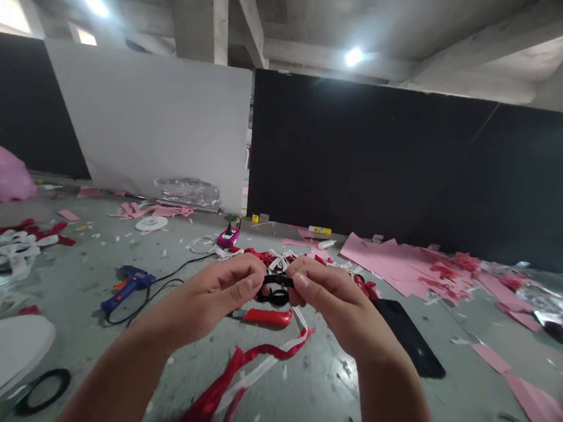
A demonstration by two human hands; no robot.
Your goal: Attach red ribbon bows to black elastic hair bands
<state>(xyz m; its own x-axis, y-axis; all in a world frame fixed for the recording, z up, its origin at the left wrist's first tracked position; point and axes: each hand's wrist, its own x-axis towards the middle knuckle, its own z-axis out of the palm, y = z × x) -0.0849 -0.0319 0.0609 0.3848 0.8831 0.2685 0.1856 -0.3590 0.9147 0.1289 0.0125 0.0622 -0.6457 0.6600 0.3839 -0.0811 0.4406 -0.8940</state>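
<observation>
My left hand point(225, 289) and my right hand point(326, 293) are held up in front of me, fingertips facing each other over the table. Between them a short black band point(279, 280) is stretched, pinched by the thumb and fingers at each end. Below the band hangs or lies a dark loop whose link to it I cannot make out. Just beneath my hands a red-handled cutter point(267, 317) rests on the table. Red and white ribbons point(266, 354) trail from there toward me. More red and white ribbon lies behind my fingers, partly hidden.
To the left lie a blue glue gun point(130, 289) with a black cord, white ribbon loops point(15, 253), and a large white spool point(10, 350). A black phone-like slab point(411, 339) and pink sheets point(381, 262) are on the right. Panels point(416, 171) stand behind.
</observation>
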